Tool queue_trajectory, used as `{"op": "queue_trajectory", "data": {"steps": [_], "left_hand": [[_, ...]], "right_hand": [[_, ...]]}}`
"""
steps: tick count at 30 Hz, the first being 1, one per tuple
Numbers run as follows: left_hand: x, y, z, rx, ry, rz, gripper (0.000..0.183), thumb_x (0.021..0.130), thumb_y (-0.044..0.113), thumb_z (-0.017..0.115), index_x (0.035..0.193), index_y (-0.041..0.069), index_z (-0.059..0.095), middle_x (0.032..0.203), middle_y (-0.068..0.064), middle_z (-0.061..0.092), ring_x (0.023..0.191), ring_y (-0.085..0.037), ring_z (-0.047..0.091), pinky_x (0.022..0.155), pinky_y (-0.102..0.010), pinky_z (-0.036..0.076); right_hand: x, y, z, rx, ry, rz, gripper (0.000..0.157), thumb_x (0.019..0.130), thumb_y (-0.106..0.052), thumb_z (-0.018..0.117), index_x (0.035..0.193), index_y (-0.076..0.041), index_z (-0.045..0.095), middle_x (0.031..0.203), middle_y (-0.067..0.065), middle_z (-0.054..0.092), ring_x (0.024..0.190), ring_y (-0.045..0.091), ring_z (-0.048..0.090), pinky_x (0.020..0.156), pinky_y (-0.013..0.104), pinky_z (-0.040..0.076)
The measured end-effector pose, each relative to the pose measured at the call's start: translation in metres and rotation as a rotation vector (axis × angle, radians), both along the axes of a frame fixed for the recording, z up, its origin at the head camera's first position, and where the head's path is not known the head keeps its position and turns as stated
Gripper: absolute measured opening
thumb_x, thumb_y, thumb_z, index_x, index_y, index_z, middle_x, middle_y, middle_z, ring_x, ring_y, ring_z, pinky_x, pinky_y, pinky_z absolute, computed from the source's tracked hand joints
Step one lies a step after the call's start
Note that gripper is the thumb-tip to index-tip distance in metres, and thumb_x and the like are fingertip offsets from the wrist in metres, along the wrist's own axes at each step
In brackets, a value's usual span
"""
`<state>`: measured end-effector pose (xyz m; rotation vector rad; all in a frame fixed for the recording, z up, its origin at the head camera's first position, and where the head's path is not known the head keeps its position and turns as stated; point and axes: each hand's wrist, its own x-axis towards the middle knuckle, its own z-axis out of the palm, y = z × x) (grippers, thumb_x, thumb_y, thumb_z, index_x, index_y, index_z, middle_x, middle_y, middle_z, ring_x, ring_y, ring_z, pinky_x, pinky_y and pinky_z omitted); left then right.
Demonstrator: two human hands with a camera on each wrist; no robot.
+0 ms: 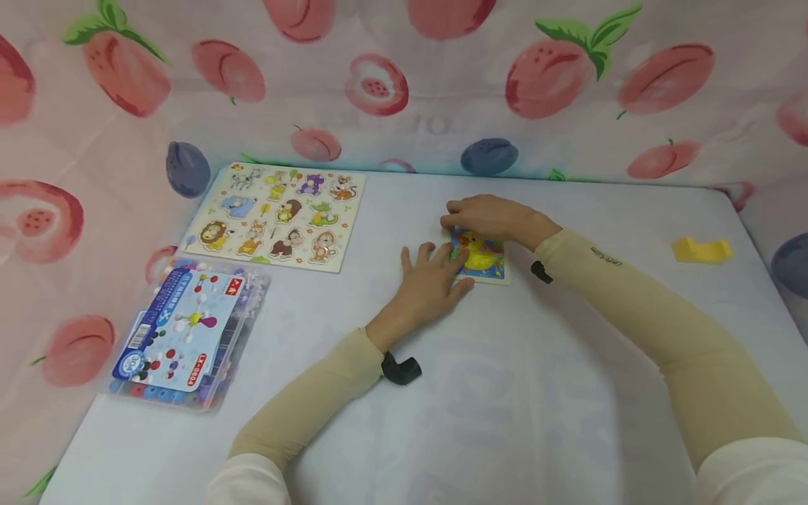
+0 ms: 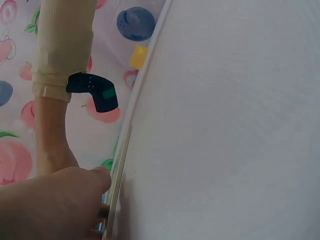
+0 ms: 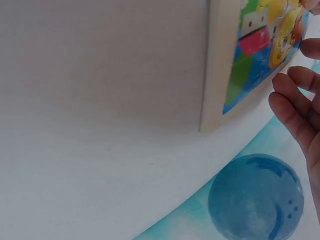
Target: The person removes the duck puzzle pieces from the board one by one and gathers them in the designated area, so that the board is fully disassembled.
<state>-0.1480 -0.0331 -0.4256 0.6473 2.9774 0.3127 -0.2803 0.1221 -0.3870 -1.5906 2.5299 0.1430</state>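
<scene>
A small wooden puzzle board (image 1: pixel 494 270) with a yellow duck picture on blue lies on the table in the head view. My left hand (image 1: pixel 426 287) is at its left side, fingers spread, with fingertips over the board's edge. Across the board's top arches my right hand (image 1: pixel 489 216), its fingers bent down near the upper left corner. The right wrist view shows the board (image 3: pixel 220 70) with a pale wooden rim and a colourful picture, and the right fingers (image 3: pixel 295 107) curved beside its edge. I cannot tell whether they pinch a piece.
A larger animal puzzle board (image 1: pixel 297 270) lies at the back left. In front of it is a clear plastic case (image 1: pixel 211 393) with a molecule-model label and coloured parts inside. A yellow notched block (image 1: pixel 702 251) sits at the far right. Fruit-print cloth (image 1: pixel 429 91) hangs behind the table.
</scene>
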Motion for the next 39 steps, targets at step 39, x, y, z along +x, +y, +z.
{"op": "queue_trajectory", "data": {"steps": [39], "left_hand": [[0.000, -0.004, -0.002, -0.059, 0.123, -0.049, 0.056, 0.095, 0.054, 0.042, 0.145, 0.027, 0.038, 0.141, -0.002, 0.042, 0.127, -0.030, 0.033, 0.105, -0.061, 0.023]], "right_hand": [[0.004, 0.012, -0.010, -0.370, -0.502, -0.373, 0.028, 0.083, -0.030, 0.071, 0.103, -0.017, 0.057, 0.089, 0.002, 0.057, 0.083, 0.018, 0.049, 0.080, 0.031, 0.041]]}}
